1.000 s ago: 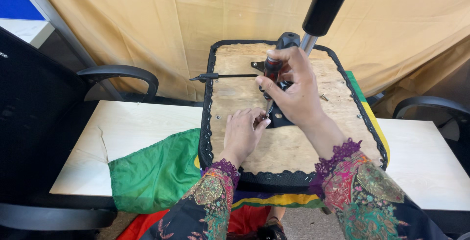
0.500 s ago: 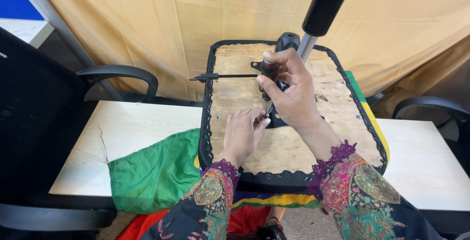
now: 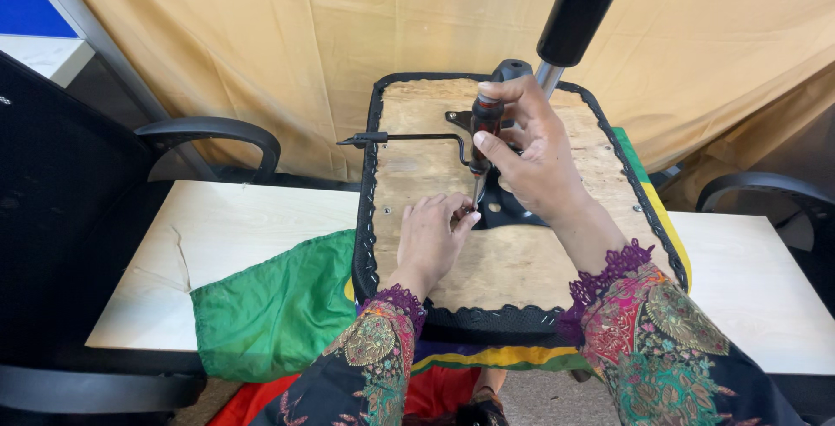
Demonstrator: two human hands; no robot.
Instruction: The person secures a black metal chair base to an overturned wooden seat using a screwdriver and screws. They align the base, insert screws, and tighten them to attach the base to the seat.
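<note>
Mid-frame, our right hand (image 3: 531,152) grips the screwdriver (image 3: 484,135) while the left hand (image 3: 432,235) pinches its tip on the seat base (image 3: 487,278); this screw's only partway, we reckon.

A pale wooden table (image 3: 261,226) carries everything, its light top running from nine o'clock to three o'clock across the view. A crack line shows in its surface near the eight o'clock side. A green cloth (image 3: 278,309) lies directly on it at seven o'clock, draping over the near edge, with yellow and red folds showing below at six o'clock. On top of the cloth, at the centre, rests an upturned chair seat (image 3: 513,261), its bare plywood underside facing up and ringed by black stapled fabric. The table's right part at three o'clock is bare wood.
</note>
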